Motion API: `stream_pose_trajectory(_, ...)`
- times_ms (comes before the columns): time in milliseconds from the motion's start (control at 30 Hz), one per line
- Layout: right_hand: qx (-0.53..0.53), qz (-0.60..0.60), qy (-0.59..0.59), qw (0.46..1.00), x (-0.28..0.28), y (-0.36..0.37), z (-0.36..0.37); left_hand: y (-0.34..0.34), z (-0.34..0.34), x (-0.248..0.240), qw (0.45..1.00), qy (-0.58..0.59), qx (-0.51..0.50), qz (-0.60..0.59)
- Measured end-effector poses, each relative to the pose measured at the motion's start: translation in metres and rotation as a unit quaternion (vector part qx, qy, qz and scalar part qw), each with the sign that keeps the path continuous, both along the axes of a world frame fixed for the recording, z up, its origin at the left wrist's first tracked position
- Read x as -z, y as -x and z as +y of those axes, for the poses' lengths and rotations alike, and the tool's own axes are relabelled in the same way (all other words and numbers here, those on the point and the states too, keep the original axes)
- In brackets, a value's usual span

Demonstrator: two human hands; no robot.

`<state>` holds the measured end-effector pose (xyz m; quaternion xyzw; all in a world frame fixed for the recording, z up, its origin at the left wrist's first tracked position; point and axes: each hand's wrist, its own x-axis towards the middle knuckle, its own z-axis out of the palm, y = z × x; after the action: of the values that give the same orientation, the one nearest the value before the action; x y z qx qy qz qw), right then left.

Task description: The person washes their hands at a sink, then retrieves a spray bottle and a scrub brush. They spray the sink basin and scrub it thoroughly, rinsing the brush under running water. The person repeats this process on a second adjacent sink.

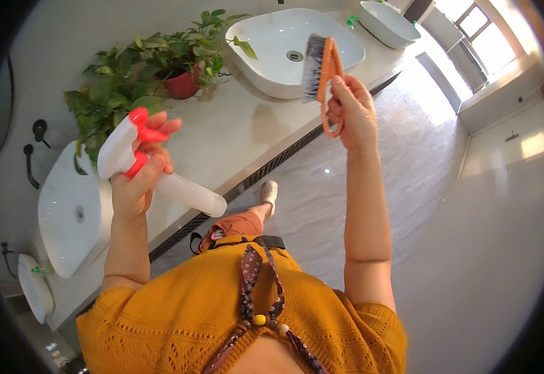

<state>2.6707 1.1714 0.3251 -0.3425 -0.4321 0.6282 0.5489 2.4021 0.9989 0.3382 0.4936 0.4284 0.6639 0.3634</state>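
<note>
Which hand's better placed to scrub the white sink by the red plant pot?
Probably the right hand: it holds the orange bristled brush near that white sink. The left hand grips the white, red-triggered spray bottle.

Bright daylight, strongest at the blown-out window (473, 25) upper right, with glare on the glossy floor (371, 187) and soft shadow on the counter (222, 146). Brush (327, 59) reads fairly sharp. Fisheye bends straight edges, rim goes black, lower-left corner dim, maybe slightly out of focus.
</note>
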Motion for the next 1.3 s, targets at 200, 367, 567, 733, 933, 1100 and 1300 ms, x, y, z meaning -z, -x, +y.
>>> stream_pose_trajectory(200, 0.094, -0.332, -0.080, 0.935, 0.015, -0.026, 0.137, -0.034, 0.113, 0.027, 0.998, 0.058, -0.002, -0.003)
stream_pose_trajectory(367, 0.036, -0.474, -0.100, 0.874, 0.059, -0.041, 0.233, -0.067, 0.193, 0.034, 0.989, 0.106, -0.010, 0.106)
stream_pose_trajectory(567, -0.049, -0.515, -0.116, 0.848, 0.099, -0.050, 0.319, -0.092, 0.261, 0.016, 0.962, 0.211, -0.050, 0.168)
stream_pose_trajectory(733, -0.145, -0.587, -0.165, 0.779, 0.125, -0.051, 0.382, -0.103, 0.319, 0.044, 0.867, 0.349, -0.081, 0.347)
stream_pose_trajectory(933, -0.199, -0.574, -0.239, 0.758, 0.166, -0.065, 0.434, -0.120, 0.373, 0.090, 0.852, 0.430, -0.122, 0.273)
stream_pose_trajectory(1100, -0.211, -0.513, -0.246, 0.795, 0.170, -0.064, 0.441, -0.145, 0.405, 0.097, 0.784, 0.538, -0.131, 0.281)
stream_pose_trajectory(1300, -0.157, -0.448, -0.184, 0.861, 0.162, -0.065, 0.448, -0.127, 0.399, 0.119, 0.805, 0.506, -0.227, 0.210)
